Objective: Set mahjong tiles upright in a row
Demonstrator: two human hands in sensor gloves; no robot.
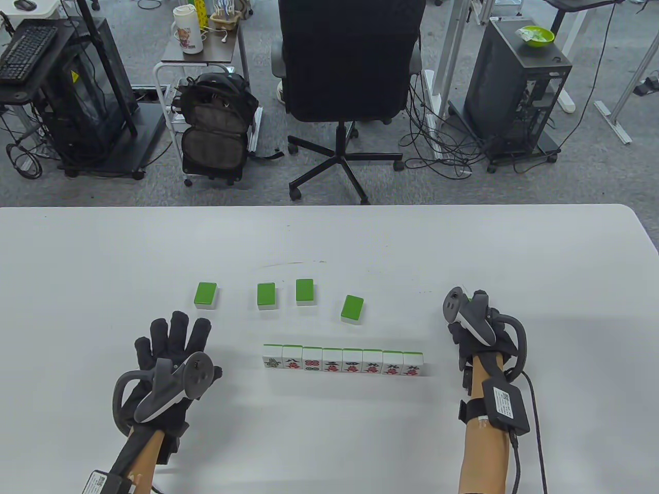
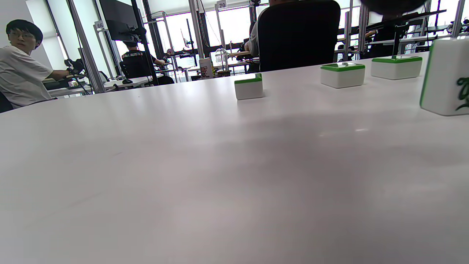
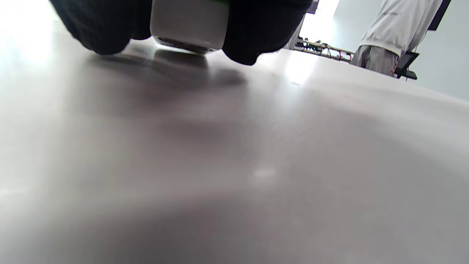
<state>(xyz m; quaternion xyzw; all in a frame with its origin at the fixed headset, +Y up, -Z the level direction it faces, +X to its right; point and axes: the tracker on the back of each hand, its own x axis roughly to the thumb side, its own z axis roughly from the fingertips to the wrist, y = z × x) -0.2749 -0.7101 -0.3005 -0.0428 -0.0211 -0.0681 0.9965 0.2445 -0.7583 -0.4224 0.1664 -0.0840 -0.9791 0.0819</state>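
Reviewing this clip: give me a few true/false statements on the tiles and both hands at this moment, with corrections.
1. Eight tiles stand upright in the row. True.
2. Six tiles lie flat beyond the row. False: four flat tiles, green backs up, the nearest to the row at.
3. The right hand pinches a tile between its fingers. True, by the right wrist view.
4. The left hand holds a tile. False: its fingers are spread and hold nothing.
5. The right hand is touching the row's right end. False: it is apart from the row, off to its right.
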